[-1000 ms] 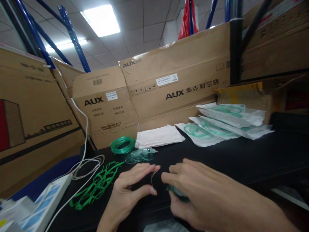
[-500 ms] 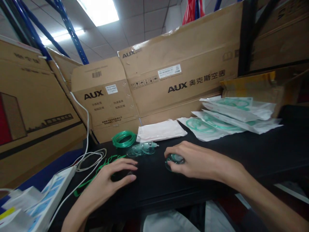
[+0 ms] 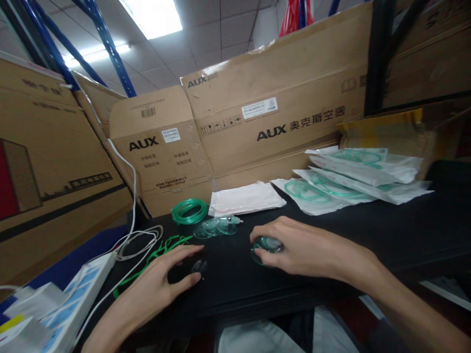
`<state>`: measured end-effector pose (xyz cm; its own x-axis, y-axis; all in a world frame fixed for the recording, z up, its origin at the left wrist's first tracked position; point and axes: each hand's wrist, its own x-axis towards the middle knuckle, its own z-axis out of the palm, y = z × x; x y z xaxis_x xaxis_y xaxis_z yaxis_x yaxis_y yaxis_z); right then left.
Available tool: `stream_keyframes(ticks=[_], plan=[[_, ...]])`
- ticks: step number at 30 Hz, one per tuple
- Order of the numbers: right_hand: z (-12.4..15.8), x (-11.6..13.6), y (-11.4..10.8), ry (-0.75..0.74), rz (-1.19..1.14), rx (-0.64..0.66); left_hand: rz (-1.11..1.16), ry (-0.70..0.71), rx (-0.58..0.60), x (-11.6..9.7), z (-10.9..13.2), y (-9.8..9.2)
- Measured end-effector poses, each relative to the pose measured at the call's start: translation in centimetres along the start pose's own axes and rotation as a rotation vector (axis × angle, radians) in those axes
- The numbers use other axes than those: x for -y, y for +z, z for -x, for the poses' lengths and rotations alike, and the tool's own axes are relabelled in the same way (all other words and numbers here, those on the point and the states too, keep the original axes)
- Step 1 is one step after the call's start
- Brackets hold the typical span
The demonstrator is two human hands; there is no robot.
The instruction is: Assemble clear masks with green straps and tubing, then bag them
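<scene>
My left hand (image 3: 174,274) is open over the black table, its thumb and fingers apart. Just beyond their tips lies a small clear piece (image 3: 199,266), too dark to name. My right hand (image 3: 281,245) is closed around a clear, green-tinted face mask (image 3: 263,259) resting on the table, much of it hidden by the fingers. Between the hands and farther back lie more clear green masks (image 3: 216,227) with a pale connector. Behind them sits a coil of green tubing (image 3: 189,212). Green elastic straps (image 3: 162,250) lie partly beneath my left hand.
White paper pouches (image 3: 246,198) lie at the back, and several packs with green tubing (image 3: 353,179) are stacked at right. A power strip (image 3: 79,289) and white cables (image 3: 142,242) occupy the left side. Cardboard boxes (image 3: 272,117) stand behind the table (image 3: 235,279).
My left hand has drawn back slightly to the left and down, uncovering the small clear piece. My right hand stays closed on the mask, nearly unmoved.
</scene>
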<state>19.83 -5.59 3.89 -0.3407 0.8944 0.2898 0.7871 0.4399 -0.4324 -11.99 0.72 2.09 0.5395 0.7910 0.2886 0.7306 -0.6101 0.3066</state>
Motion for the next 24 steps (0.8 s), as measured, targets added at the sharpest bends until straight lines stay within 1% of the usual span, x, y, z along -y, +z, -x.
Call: stream_keyframes(ticks=[1,3,6,8,13,18,21,24], plan=[[0.0,0.0,0.0,0.000,-0.002,0.003,-0.005,-0.001,-0.018,-0.1,-0.1,0.2],[-0.1,-0.1,0.1,0.005,-0.003,0.018,-0.014,-0.049,-0.028,-0.3,-0.6,0.9],[-0.2,-0.4,0.1,0.030,-0.002,0.061,-0.028,-0.127,0.005,-0.3,-1.4,1.8],[-0.3,-0.6,0.1,0.052,0.001,0.087,-0.023,-0.151,0.035,-0.1,-1.8,2.2],[-0.4,-0.7,0.2,0.076,0.009,0.106,0.032,-0.194,0.080,0.4,-1.9,2.1],[-0.6,-0.9,0.3,0.084,0.003,0.112,0.047,-0.204,0.093,0.6,-1.7,1.8],[-0.5,-1.6,0.4,0.063,-0.019,0.102,0.003,-0.186,0.056,0.0,-1.6,1.6],[-1.1,-2.8,0.1,-0.002,-0.043,0.090,-0.059,-0.132,-0.027,-1.5,-2.2,1.1]])
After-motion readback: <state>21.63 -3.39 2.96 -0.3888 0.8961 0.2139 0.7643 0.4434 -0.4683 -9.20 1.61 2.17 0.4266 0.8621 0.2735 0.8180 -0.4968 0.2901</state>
